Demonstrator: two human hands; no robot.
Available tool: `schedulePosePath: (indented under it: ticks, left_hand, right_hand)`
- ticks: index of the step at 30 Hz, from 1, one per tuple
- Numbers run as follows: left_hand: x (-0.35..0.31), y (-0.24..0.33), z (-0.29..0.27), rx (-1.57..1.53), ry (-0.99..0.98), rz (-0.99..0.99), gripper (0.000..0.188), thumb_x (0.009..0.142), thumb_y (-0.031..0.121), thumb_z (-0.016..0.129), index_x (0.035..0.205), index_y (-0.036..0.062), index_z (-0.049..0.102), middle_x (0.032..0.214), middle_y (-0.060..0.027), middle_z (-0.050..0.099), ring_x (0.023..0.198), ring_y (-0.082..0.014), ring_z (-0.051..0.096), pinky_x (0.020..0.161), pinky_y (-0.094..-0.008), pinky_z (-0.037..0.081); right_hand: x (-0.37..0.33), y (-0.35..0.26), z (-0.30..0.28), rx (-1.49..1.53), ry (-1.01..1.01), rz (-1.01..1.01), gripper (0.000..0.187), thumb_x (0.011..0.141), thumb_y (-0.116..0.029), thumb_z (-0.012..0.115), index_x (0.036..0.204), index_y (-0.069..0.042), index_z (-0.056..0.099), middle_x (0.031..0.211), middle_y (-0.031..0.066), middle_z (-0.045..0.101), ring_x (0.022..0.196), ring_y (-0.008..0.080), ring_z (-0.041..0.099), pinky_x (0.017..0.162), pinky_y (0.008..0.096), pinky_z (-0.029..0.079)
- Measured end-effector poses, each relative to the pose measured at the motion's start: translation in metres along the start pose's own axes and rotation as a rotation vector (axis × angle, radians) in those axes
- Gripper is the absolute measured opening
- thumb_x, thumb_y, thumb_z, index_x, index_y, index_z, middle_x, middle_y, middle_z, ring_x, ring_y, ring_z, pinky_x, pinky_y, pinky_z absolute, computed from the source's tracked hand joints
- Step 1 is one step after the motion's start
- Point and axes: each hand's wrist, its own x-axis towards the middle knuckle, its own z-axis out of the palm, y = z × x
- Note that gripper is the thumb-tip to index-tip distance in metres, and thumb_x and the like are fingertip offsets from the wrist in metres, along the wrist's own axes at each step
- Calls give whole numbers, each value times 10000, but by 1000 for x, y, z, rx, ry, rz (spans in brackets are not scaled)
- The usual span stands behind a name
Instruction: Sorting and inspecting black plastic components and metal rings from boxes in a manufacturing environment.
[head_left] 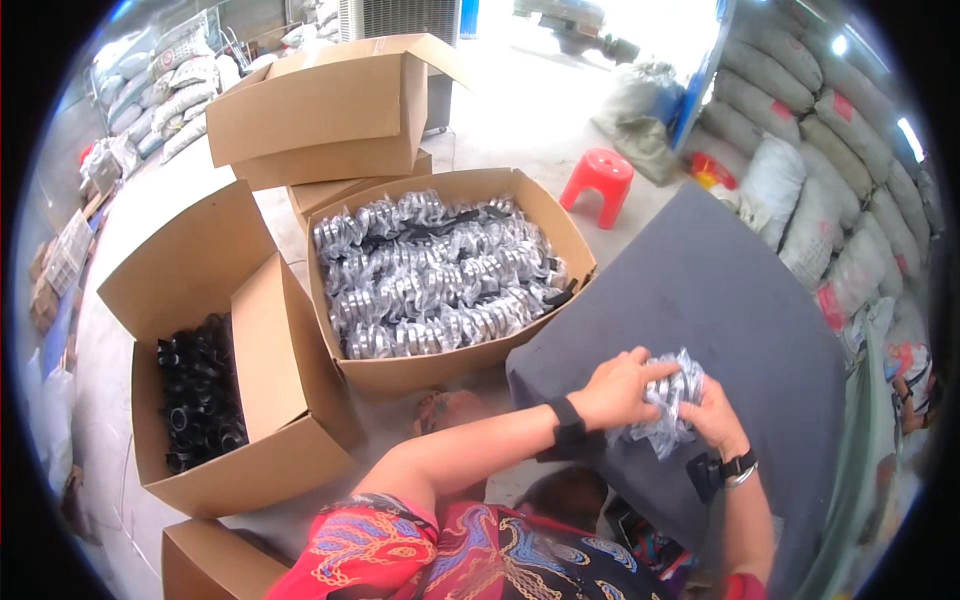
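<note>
Over the dark grey tabletop [700, 290], a bundle of shiny round metal pieces in clear plastic wrap [680, 388] sits between my two hands. My left hand [612, 392] grips it from the left, thumb and fingers bent around it. From the right, my right hand [716, 416] closes its thumb and fingers on the same bundle. Exactly what the pieces are cannot be made out. A small black part [703, 477] lies beside my right wrist. Left of the table, a large open carton [440, 374] holds rows of similar plastic-wrapped metal pieces, with black strips among them.
Another open carton [215, 492] holds many black plastic parts [195, 390]. Behind stands a tall carton [310, 115]. A red stool [598, 185] is beyond the table. Stacked sacks [790, 190] line the right wall, and part of another person's arm [908, 392] shows at far right.
</note>
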Motion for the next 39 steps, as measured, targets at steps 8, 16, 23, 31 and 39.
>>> schedulePosePath:
  ticks: [8, 16, 23, 31, 39]
  left_hand:
    - [39, -88, -147, 177, 326, 80, 703, 621, 185, 797, 1290, 174, 581, 1129, -182, 551, 994, -345, 608, 871, -381, 505]
    - [82, -261, -251, 281, 408, -84, 690, 621, 214, 815, 1272, 182, 590, 1119, -130, 567, 1021, -318, 596, 890, -379, 489]
    - [117, -397, -305, 377, 470, -199, 692, 628, 269, 815, 1280, 238, 586, 1114, -133, 573, 1051, -325, 579, 907, -402, 471]
    - [148, -488, -335, 358, 407, -257, 691, 637, 288, 787, 1293, 235, 577, 1079, -150, 586, 1053, -344, 568, 907, -408, 462]
    - [160, -551, -360, 399, 345, -179, 726, 630, 290, 781, 1316, 196, 564, 1156, -164, 607, 1057, -344, 594, 902, -368, 477]
  right_hand:
    - [195, -55, 51, -258, -134, -163, 471, 734, -13, 641, 1198, -12, 558, 1034, -7, 621, 914, 71, 564, 819, 247, 469]
    - [430, -10, 101, -247, -185, -121, 427, 647, 59, 592, 1071, 9, 593, 935, 7, 619, 850, 91, 561, 766, 246, 458]
    - [576, 27, 140, -225, -161, -108, 410, 611, 54, 615, 1015, -11, 624, 908, 6, 638, 811, 113, 587, 737, 256, 465]
    - [679, 83, 151, -162, -119, -121, 429, 602, 50, 656, 1028, 1, 636, 925, 23, 650, 821, 147, 604, 764, 273, 480]
    - [716, 108, 165, -201, -118, -173, 347, 646, -1, 672, 992, 2, 650, 884, 26, 661, 792, 125, 597, 700, 275, 475]
